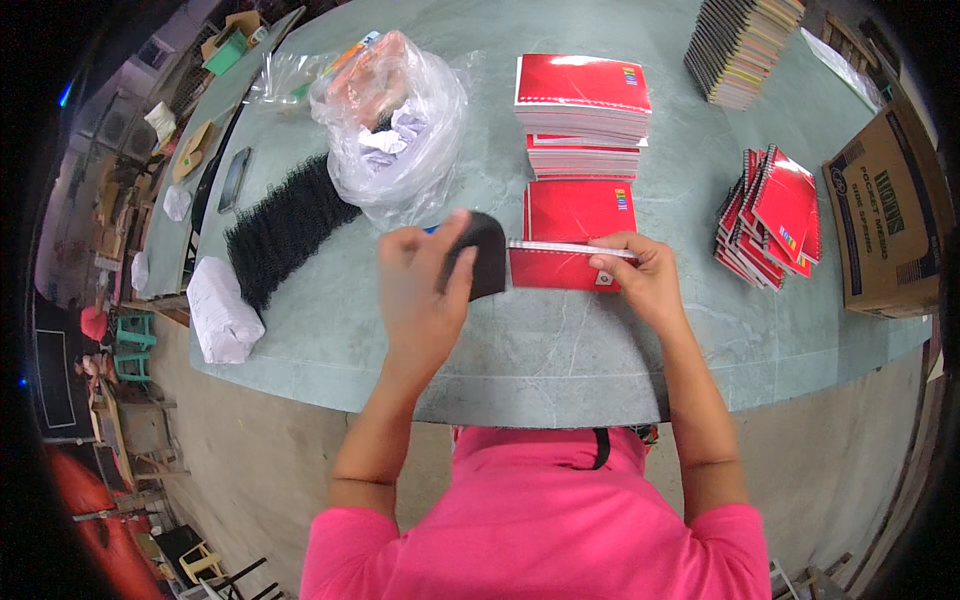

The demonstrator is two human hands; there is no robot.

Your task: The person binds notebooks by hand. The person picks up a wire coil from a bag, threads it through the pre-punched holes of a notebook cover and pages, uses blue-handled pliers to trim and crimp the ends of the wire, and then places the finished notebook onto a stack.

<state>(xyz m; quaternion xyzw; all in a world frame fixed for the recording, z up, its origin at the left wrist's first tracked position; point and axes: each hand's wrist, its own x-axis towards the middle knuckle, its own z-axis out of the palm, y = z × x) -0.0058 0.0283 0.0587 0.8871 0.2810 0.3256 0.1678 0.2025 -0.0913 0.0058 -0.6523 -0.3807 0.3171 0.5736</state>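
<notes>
My right hand point(640, 275) pinches the right end of a thin red-covered notebook point(555, 268), thumb and fingers at its edge. The notebook is held edge-on, its white page edges facing up. Its left end meets a dark, round-topped piece point(487, 250). My left hand point(425, 285) is at that dark piece, fingers curled and somewhat blurred; what they grip is hidden. A small blue bit shows behind these fingers. Just beyond the notebook lies a lower pile of red notebooks point(575, 205), with a taller red stack point(580, 85) behind it.
Left of my hands lie black spiral coils point(285, 230), a plastic bag point(400, 150) of crumpled paper, a white paper bundle point(225, 310) and a phone point(234, 180). To the right are spiral-bound red notebooks point(785, 205), a cardboard box point(885, 210) and a tall spiral-bound stack point(740, 45).
</notes>
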